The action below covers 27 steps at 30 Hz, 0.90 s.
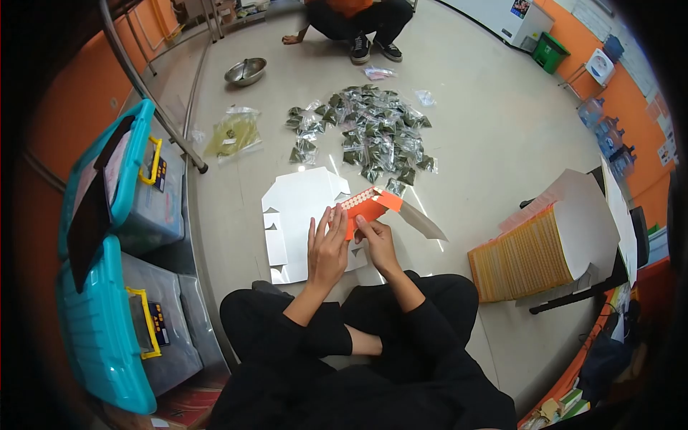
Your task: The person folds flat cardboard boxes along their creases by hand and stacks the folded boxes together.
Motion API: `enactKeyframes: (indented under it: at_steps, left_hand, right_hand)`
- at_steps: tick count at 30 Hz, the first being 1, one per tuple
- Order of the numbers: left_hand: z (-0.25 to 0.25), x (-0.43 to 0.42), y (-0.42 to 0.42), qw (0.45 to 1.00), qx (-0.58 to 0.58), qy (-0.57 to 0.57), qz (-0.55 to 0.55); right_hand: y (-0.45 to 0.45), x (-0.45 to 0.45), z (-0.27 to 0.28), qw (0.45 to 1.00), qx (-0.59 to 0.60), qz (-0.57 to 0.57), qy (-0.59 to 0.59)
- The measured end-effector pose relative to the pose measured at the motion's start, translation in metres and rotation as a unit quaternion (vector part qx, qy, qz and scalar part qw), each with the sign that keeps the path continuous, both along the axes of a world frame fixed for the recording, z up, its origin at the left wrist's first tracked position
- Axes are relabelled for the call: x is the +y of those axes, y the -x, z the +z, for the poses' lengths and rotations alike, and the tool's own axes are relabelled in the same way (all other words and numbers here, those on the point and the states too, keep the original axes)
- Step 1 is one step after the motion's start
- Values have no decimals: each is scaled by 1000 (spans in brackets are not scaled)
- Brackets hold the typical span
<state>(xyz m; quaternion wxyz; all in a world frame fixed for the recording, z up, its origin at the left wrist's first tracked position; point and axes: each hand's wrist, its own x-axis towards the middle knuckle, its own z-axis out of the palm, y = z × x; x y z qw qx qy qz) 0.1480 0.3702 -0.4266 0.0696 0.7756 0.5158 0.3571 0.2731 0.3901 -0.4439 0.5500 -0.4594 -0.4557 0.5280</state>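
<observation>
An orange printed card box (367,208), partly folded with a pale flap sticking out to the right, is held up between both hands. My left hand (328,247) lies along its left part, fingers stretched and close together. My right hand (378,245) pinches its lower edge, thumb up against the orange face. Beneath them a flat white cardboard blank (297,208) with cut slots lies on the floor. Just beyond, many small clear bags with dark green contents (380,129) are heaped.
Teal-lidded plastic bins (107,322) line the left side. A stack of yellow printed card (519,254) stands at the right. Ahead are a metal bowl (245,72), a bag with yellow-green contents (235,134) and a seated person (351,21).
</observation>
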Motion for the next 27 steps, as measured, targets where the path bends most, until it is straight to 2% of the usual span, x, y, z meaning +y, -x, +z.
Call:
enactKeyframes:
  at_steps: [4, 8, 10, 11, 12, 13, 14, 16, 18, 20, 21, 22, 23, 24, 25, 27]
  left_hand:
    - [-2, 3, 0, 1000, -9, -1, 8]
    - [-6, 8, 2, 999, -47, 20, 2]
    - [-2, 17, 13, 996, -45, 51, -55]
    - [0, 22, 20, 989, -92, 78, -90]
    - [3, 23, 24, 988, -90, 84, -98]
    - [7, 22, 28, 962, -186, 163, -118]
    - [7, 23, 30, 920, -278, 240, -135]
    - [3, 23, 31, 940, -237, 222, -108]
    - [7, 22, 30, 965, -136, 220, -32]
    - [10, 20, 27, 975, -121, 185, -10]
    - [13, 18, 25, 984, -95, 149, 27]
    - [16, 18, 23, 989, -69, 112, 65]
    - [19, 18, 22, 990, -69, 109, 63]
    - [22, 17, 21, 996, -32, 46, 68]
    - [25, 16, 21, 997, 5, -17, 73]
    - [38, 11, 15, 997, 0, -12, 70]
  right_hand:
    - [4, -3, 1, 1000, -27, 8, -14]
    - [9, -8, -3, 999, -49, 10, 21]
    - [3, -4, 0, 996, -84, 35, 9]
    - [1, -3, 4, 996, -82, 28, 14]
    - [-2, -2, 10, 993, -84, 78, 2]
    - [-5, -3, 13, 988, -83, 126, -10]
    - [-6, -3, 14, 990, -82, 117, -5]
    - [-5, -2, 15, 977, -123, 171, -43]
    - [-7, -2, 17, 971, -134, 192, -50]
    - [-8, -2, 24, 976, -171, 89, -101]
    - [-9, -1, 22, 991, -85, 80, -57]
    - [-12, 1, 25, 991, -86, 79, -61]
    - [-14, 1, 31, 999, 6, 49, -21]
    - [-16, 2, 35, 995, 98, 18, 19]
    - [-19, 4, 35, 995, 91, 10, 28]
    - [-25, 1, 43, 997, 78, 20, 3]
